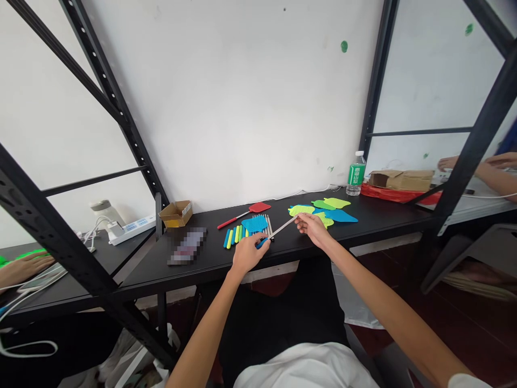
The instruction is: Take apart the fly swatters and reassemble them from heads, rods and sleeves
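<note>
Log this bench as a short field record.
left hand: on the blue end of a metal rod
right hand: fingers at the rod's other end
near left hand: colored handles, blue textured piece
beyond right hand: green, yellow and blue flat pieces
back edge: red-headed tool, bottle
left side: open carton

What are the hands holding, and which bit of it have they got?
A thin stick. The left hand holds its blue end, and the right hand pinches the bare other end.
</note>
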The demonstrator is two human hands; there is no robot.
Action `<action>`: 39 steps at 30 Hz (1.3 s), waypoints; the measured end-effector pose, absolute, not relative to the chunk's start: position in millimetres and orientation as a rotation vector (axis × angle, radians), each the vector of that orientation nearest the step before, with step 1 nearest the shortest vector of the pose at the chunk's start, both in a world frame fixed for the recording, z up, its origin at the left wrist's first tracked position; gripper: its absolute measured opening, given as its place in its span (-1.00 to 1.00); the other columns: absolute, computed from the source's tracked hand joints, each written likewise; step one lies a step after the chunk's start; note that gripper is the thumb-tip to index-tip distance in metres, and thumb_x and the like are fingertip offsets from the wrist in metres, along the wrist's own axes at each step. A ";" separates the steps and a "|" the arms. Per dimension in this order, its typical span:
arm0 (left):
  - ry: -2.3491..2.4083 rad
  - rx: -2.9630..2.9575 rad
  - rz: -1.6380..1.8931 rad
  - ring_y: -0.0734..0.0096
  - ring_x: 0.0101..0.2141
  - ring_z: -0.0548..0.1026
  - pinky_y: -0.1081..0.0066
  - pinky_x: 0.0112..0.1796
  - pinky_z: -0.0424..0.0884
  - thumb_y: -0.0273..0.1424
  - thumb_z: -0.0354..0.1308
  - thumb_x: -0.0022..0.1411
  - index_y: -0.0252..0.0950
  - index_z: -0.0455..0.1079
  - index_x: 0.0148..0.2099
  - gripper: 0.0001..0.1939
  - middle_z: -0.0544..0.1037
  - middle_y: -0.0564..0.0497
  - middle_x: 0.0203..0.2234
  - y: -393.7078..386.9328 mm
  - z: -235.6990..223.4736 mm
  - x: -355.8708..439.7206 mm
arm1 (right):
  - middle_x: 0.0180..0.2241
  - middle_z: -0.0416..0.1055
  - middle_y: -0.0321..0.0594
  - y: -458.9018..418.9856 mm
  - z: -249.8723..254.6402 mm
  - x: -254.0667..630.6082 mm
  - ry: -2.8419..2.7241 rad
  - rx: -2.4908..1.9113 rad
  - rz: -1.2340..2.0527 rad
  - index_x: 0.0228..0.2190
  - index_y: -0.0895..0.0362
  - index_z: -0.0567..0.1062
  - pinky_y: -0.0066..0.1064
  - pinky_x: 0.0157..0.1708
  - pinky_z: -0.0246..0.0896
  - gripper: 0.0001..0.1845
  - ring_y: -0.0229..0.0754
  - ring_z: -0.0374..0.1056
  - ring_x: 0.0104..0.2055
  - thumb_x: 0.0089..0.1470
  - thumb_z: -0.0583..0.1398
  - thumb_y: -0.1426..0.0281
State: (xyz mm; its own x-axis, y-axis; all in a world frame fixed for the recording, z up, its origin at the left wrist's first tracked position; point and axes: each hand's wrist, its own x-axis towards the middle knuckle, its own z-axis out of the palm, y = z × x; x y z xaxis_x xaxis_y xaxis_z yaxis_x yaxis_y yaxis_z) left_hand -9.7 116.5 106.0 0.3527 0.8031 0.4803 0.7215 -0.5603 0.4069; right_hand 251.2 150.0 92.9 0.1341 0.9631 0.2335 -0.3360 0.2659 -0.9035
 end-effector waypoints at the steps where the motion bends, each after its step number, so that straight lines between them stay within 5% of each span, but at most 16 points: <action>1: 1.406 2.477 0.991 0.36 -0.42 0.45 0.43 -0.44 0.15 -0.11 0.00 0.34 -0.14 0.54 -0.04 -0.63 0.53 0.07 -0.50 116.1 106.3 -9.6 | -0.47 0.46 -0.20 149.7 93.1 251.0 -0.992 -0.808 1.105 -0.49 0.16 0.55 -0.48 -0.58 0.14 -0.62 -0.30 0.31 -0.52 -0.17 0.43 0.11; 12: 1.401 2.471 0.988 0.35 -0.43 0.46 0.43 -0.44 0.16 -0.11 0.02 0.33 -0.15 0.54 -0.05 -0.64 0.53 0.07 -0.51 115.3 107.6 -9.5 | -0.53 0.44 -0.23 149.4 92.9 249.8 -1.002 -0.816 1.100 -0.51 0.14 0.51 -0.44 -0.58 0.12 -0.66 -0.28 0.30 -0.54 -0.14 0.41 0.14; 18: 1.390 2.458 1.003 0.36 -0.44 0.45 0.42 -0.44 0.17 -0.11 0.01 0.33 -0.15 0.56 -0.07 -0.63 0.54 0.07 -0.50 116.2 107.3 -9.7 | -0.43 0.49 -0.23 147.3 93.9 252.2 -1.013 -0.792 1.126 -0.27 0.10 0.57 -0.47 -0.56 0.15 -0.65 -0.29 0.33 -0.50 -0.07 0.39 0.16; 39: 1.397 2.459 0.998 0.39 -0.49 0.41 0.42 -0.46 0.14 -0.10 0.01 0.32 -0.16 0.56 -0.10 -0.63 0.50 0.07 -0.53 115.2 108.3 -9.0 | -0.45 0.42 -0.26 153.3 88.6 253.1 -1.030 -0.797 1.082 -0.43 0.13 0.54 -0.47 -0.58 0.12 -0.61 -0.33 0.27 -0.52 -0.18 0.44 0.11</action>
State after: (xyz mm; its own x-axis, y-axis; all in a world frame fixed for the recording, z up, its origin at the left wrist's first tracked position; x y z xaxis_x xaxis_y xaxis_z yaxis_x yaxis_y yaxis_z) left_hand -9.0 115.2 108.3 0.3479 0.8073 0.4767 0.7131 -0.5580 0.4245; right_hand 253.1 153.3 88.6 0.1264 0.9556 0.2663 -0.3132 0.2931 -0.9033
